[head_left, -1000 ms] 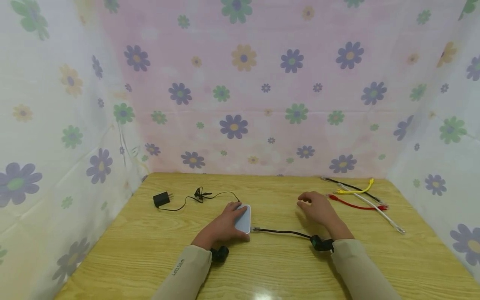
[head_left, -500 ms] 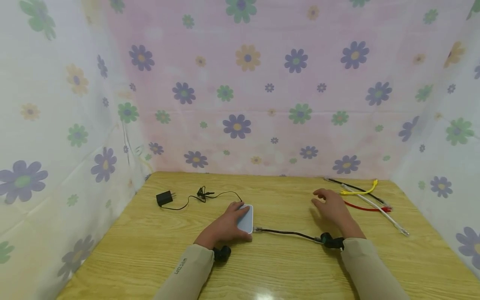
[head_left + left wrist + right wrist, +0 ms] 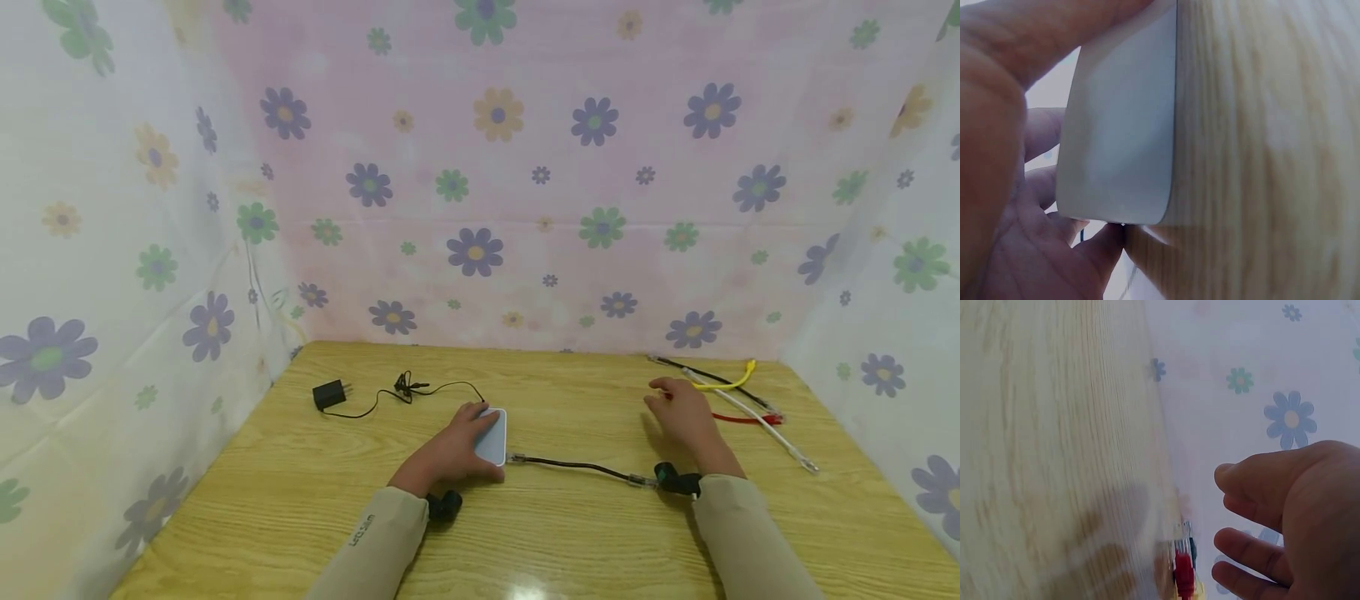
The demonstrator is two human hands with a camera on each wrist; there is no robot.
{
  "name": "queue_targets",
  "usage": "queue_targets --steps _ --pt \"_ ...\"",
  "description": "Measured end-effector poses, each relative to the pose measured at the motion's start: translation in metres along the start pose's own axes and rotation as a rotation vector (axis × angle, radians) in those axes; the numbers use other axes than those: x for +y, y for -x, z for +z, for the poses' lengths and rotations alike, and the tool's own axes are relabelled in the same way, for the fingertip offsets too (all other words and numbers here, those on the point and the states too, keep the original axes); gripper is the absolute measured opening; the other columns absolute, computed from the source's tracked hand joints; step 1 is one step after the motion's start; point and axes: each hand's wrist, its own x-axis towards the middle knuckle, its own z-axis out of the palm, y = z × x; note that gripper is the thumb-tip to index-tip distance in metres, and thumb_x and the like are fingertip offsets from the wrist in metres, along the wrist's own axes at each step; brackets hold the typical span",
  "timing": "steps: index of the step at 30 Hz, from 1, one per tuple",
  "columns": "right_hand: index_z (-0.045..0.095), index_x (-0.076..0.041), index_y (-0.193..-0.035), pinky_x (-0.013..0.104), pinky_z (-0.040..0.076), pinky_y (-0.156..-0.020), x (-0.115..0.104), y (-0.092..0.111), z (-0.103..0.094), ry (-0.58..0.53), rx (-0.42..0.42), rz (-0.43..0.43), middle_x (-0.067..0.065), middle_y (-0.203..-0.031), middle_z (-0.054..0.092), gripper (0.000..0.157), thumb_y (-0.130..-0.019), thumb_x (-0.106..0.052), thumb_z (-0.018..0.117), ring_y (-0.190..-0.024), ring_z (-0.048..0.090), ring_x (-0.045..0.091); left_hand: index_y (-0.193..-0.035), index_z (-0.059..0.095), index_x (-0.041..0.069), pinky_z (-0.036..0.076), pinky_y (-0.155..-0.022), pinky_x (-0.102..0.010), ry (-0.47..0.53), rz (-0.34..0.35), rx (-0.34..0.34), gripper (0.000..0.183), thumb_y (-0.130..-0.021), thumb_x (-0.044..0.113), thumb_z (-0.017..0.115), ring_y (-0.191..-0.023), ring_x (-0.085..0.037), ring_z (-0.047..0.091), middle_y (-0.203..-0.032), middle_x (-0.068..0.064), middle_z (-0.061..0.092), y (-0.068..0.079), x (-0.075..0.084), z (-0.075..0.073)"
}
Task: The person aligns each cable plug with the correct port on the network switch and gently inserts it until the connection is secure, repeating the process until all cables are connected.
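My left hand (image 3: 448, 452) grips a small white network box (image 3: 491, 440), thumb at its near side and fingers round the far side. In the left wrist view the box (image 3: 1119, 125) stands close against the hand, on the wood surface. A short black network cable (image 3: 573, 464) runs from the box's right side toward my right wrist. My right hand (image 3: 686, 417) holds nothing and hovers beside a red network cable (image 3: 746, 419), fingers loosely bent. In the right wrist view a red plug (image 3: 1184, 569) with a clear tip shows below the hand (image 3: 1285, 519).
Near the red cable lie a yellow cable (image 3: 738, 382), a white cable (image 3: 776, 437) and another black cable (image 3: 697, 371). A black power adapter (image 3: 328, 395) sits at the left, its thin cord (image 3: 375, 406) leading to the box. A flowered cloth (image 3: 480, 167) encloses the wood table (image 3: 555, 542).
My right hand has moved to the right, toward the red and yellow cables. My left hand keeps its grip on the box. The head view has shifted slightly.
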Motion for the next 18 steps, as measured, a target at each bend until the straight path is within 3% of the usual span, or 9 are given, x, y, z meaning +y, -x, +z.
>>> queue_targets --steps 8,18 --pt "0.057 0.006 -0.128 0.056 0.046 -0.087 0.009 0.002 -0.005 0.051 0.016 0.037 0.03 -0.121 0.06 0.042 -0.097 -0.021 0.055 -0.107 0.057 0.046 -0.154 0.031 0.02 0.044 -0.093 -0.049 -0.002 0.001 0.0 0.094 -0.077 0.041 0.081 -0.149 -0.037 0.012 -0.162 -0.009 0.016 -0.001 0.0 0.0" --pt "0.057 0.004 -0.129 0.058 0.045 -0.09 0.027 -0.001 -0.003 0.061 -0.012 0.081 0.031 -0.125 0.059 0.041 -0.097 -0.02 0.055 -0.111 0.055 0.05 -0.154 0.03 0.019 0.043 -0.096 -0.05 -0.01 0.0 -0.001 0.095 -0.077 0.042 0.081 -0.15 -0.037 0.01 -0.162 -0.009 0.016 -0.001 0.0 0.0"
